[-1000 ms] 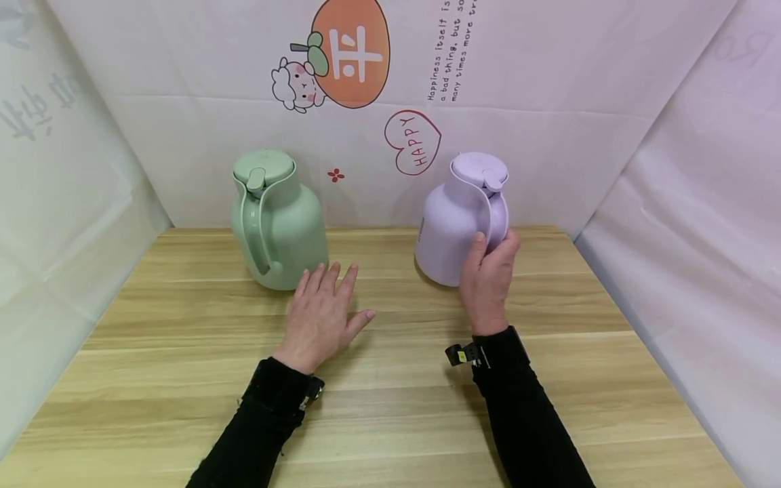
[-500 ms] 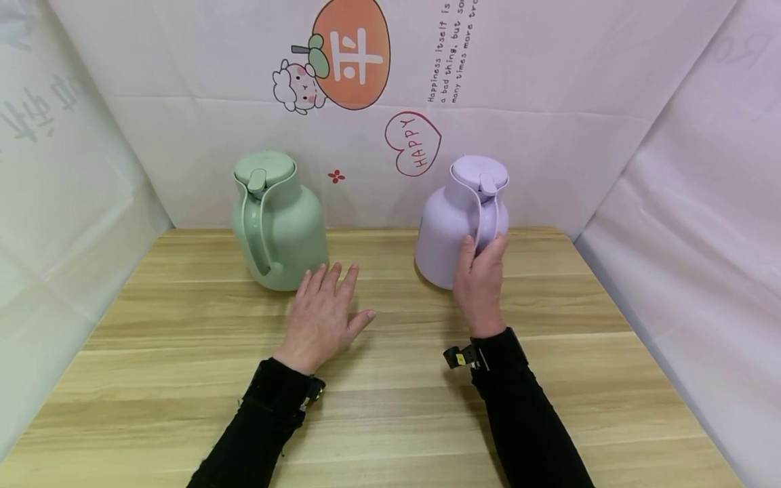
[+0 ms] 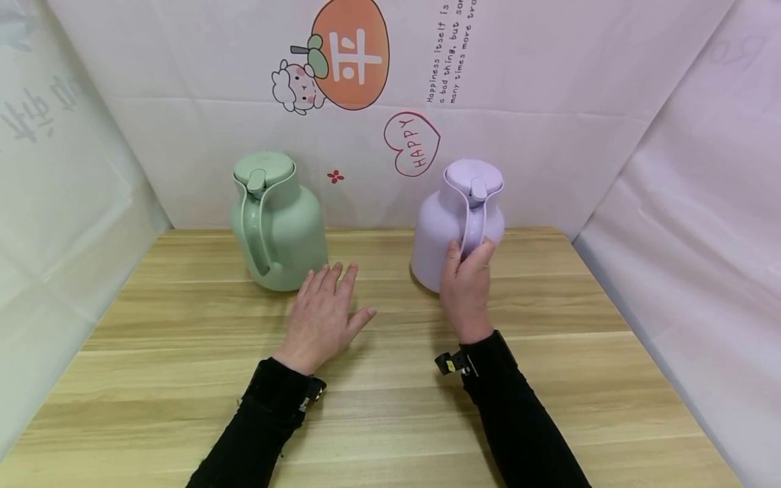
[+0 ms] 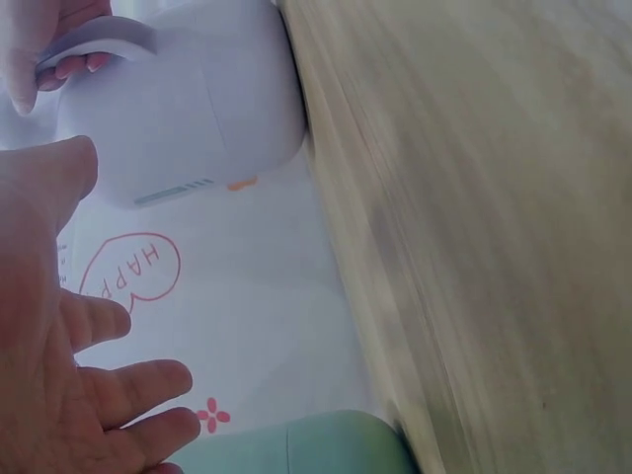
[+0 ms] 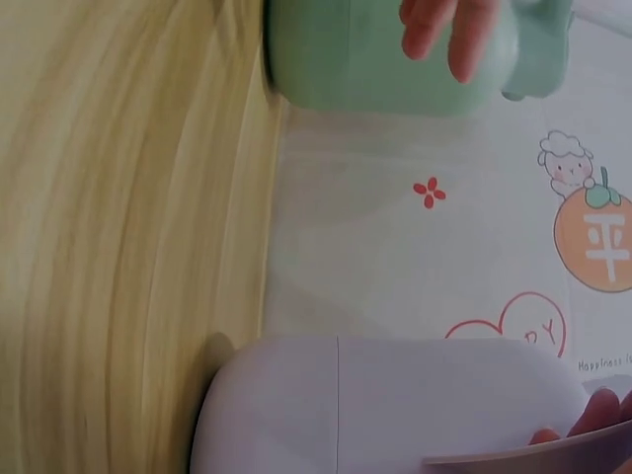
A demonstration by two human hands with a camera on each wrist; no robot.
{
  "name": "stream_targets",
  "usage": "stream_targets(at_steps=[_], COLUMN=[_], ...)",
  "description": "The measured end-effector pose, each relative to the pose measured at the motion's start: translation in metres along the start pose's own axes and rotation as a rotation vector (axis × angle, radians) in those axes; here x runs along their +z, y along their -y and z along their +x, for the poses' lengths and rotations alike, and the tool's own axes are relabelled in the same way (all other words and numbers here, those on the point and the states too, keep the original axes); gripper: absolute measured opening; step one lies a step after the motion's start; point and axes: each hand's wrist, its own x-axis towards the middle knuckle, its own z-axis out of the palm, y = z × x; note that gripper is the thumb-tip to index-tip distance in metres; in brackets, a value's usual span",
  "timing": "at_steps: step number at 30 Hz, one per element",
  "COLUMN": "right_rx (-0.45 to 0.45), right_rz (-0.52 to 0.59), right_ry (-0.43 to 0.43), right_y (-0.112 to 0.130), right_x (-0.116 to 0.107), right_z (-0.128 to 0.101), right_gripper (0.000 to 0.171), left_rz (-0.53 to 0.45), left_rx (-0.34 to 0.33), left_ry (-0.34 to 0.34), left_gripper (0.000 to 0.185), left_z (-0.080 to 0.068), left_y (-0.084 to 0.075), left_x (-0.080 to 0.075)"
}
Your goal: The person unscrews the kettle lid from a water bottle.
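Note:
On the far right part of the wooden table, a lavender thermos jug (image 3: 432, 230) stands upright, its lid on and its handle (image 3: 472, 229) toward me. My right hand (image 3: 467, 291) grips the lower part of that handle; in the left wrist view its fingers (image 4: 71, 67) curl through the loop. A matching green thermos jug (image 3: 299, 227) stands at the far left, handle toward the front left. Just in front of it is my left hand (image 3: 321, 315), palm down with fingers spread and holding nothing. Its fingertips overlap the green jug's base in the head view.
A pale printed cloth (image 3: 549, 81) hangs close behind both jugs, with more cloth at the left (image 3: 67, 224) and right sides. The wooden table (image 3: 390, 407) reaches toward me between and in front of the jugs. Each wrist wears a small camera on a black sleeve.
The lavender jug has turned so its handle swings from the right toward me, and it has shifted slightly left and nearer. My right hand has moved left with the handle. My left hand stays put.

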Motion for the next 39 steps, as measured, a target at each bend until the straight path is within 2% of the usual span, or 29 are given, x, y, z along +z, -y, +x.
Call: stream_targets(at_steps=[14, 20, 30, 39], right_rx=[-0.037, -0.059, -0.088, -0.131], right_rz=[-0.03, -0.045, -0.041, -0.067], right_ry=[-0.008, -0.012, 0.004, -0.031], right_y=[0.01, 0.014, 0.019, 0.022], right_x=[0.004, 0.005, 0.006, 0.009], right_z=[-0.017, -0.022, -0.029, -0.037], right_gripper=[0.044, 0.044, 0.043, 0.04], left_rz=[-0.153, -0.279, -0.466, -0.602], left_rx=[0.007, 0.003, -0.01, -0.074], left_ry=[-0.047, -0.056, -0.044, -0.069], left_gripper=[0.084, 0.084, 0.084, 0.082], left_z=[0.002, 0.006, 0.025, 0.043], left_y=[-0.004, -0.01, -0.022, -0.033], left_x=[-0.004, -0.005, -0.013, -0.02])
